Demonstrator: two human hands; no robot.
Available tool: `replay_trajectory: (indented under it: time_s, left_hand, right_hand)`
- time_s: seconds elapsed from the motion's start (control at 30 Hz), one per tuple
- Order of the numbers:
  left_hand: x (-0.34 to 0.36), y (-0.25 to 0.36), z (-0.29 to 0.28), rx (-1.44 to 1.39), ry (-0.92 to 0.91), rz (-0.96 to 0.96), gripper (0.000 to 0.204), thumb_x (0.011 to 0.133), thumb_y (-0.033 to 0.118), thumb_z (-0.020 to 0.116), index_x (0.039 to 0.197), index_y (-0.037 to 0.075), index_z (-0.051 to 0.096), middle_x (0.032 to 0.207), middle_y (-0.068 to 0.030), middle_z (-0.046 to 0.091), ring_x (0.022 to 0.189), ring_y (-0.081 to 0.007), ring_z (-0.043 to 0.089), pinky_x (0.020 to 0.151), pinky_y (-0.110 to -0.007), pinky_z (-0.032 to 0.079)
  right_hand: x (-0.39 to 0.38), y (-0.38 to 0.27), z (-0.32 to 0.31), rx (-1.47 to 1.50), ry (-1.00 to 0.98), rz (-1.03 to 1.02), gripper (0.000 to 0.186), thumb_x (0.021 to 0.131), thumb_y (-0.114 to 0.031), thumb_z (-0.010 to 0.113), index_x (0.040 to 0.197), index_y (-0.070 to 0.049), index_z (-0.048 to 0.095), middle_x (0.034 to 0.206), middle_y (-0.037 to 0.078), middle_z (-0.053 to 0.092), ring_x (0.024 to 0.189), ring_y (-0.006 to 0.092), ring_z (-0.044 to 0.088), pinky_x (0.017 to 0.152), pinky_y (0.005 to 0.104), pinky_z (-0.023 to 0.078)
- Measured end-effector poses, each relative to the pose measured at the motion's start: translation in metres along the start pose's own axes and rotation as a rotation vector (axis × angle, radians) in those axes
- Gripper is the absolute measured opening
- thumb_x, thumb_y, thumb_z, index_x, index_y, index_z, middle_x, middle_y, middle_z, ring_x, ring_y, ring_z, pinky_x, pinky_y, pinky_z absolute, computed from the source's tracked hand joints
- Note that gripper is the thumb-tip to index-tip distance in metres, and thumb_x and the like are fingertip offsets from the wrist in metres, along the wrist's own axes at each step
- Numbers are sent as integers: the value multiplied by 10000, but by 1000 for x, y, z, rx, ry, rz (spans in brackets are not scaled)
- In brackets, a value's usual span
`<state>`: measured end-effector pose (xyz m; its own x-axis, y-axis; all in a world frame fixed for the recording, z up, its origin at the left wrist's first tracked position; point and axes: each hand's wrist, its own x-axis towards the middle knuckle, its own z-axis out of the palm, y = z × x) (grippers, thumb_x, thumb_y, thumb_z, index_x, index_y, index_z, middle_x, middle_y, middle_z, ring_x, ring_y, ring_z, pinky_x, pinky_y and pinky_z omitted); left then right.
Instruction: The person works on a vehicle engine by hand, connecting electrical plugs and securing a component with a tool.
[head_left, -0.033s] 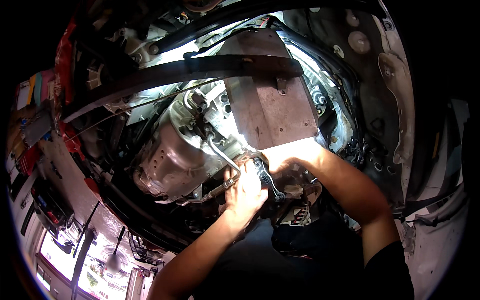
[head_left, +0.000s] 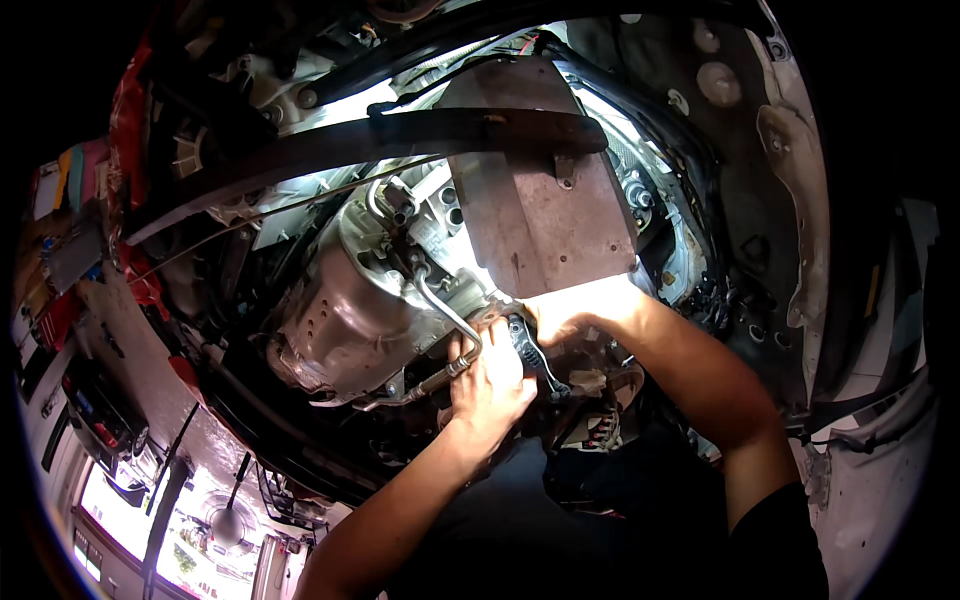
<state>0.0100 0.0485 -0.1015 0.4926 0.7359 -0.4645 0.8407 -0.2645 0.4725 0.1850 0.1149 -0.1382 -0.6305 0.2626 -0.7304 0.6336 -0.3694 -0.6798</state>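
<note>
My left hand (head_left: pixel 490 378) reaches up into the engine bay, its back toward me. Its fingers bend in behind a thin bent metal pipe (head_left: pixel 440 308), and what the fingertips hold is hidden. Close to them lies a black ribbed connector-like part (head_left: pixel 524 343) with a pale wire or edge beside it. My right hand (head_left: pixel 565 308) comes in from the right, just below a flat brown metal plate (head_left: pixel 545 220). Strong light washes it out, and its fingers, pointing down and left near the left hand, are mostly hidden.
A dented metal heat shield (head_left: pixel 345 320) bulges left of my hands. A dark curved bar (head_left: pixel 400 138) crosses above, over the brown plate. Hoses and wiring (head_left: pixel 690 190) run along the right side. Beyond the bay at lower left, a dark car (head_left: pixel 100 415) stands on the floor.
</note>
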Motion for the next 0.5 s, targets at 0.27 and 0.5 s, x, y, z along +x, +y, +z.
replay_trajectory:
  time_s: [0.27, 0.5]
  left_hand:
    - [1, -8, 2, -51, -129, 0, 752, 617, 204, 681, 1258, -85, 412, 1169, -247, 522, 1136, -388, 481, 992, -485, 346]
    - [2, -11, -1, -58, -228, -24, 792, 645, 280, 697, 1280, -78, 388, 1207, -258, 495, 1187, -394, 435, 1061, -483, 280]
  right_hand:
    - [3, 2, 3, -6, -3, 42, 457, 672, -116, 628, 1112, -72, 515, 708, 129, 589, 612, 215, 542, 538, 335, 419]
    - [3, -5, 2, -10, -30, 74, 433, 675, -108, 624, 1091, -73, 510, 664, 112, 578, 565, 194, 525, 500, 320, 404]
